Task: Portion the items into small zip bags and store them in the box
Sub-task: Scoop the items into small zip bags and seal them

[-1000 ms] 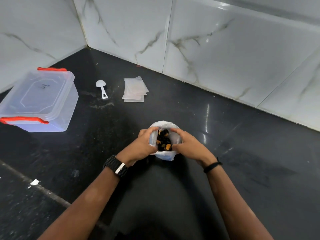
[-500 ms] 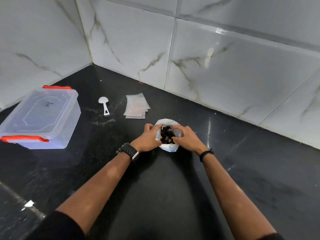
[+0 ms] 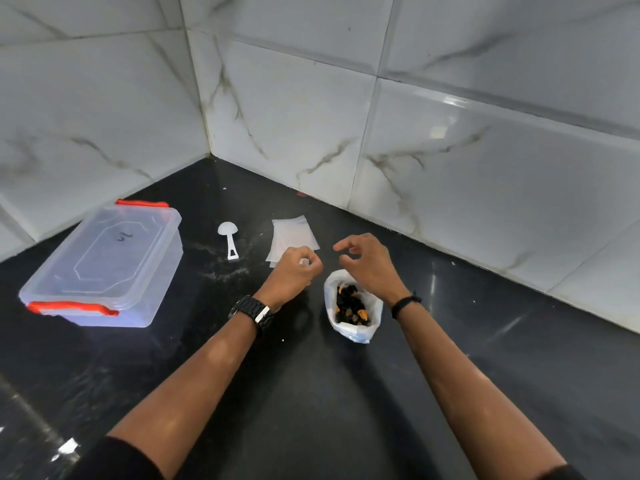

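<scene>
A white plastic bag [image 3: 356, 332] stands open on the black counter [image 3: 311, 393], holding dark and orange pieces [image 3: 349, 304]. My right hand [image 3: 367, 265] hovers just above its far rim, fingers loosely curled and holding nothing. My left hand [image 3: 294, 271] is to the left of the bag, fingers curled over the near edge of a stack of small clear zip bags [image 3: 292, 233]. Something white shows inside its curl, but whether it pinches a bag is unclear. A clear lidded box [image 3: 104, 265] with red clips sits at the left, shut.
A white plastic scoop [image 3: 228, 239] lies between the box and the zip bags. White marble-look tiled walls [image 3: 450, 161] close the counter at the back and left, meeting in a corner. Pale dusty smears mark the counter near the scoop.
Both hands have let go of the white bag, which now stands by itself. My left hand moved left to the zip bag stack and my right hand lifted above the bag.
</scene>
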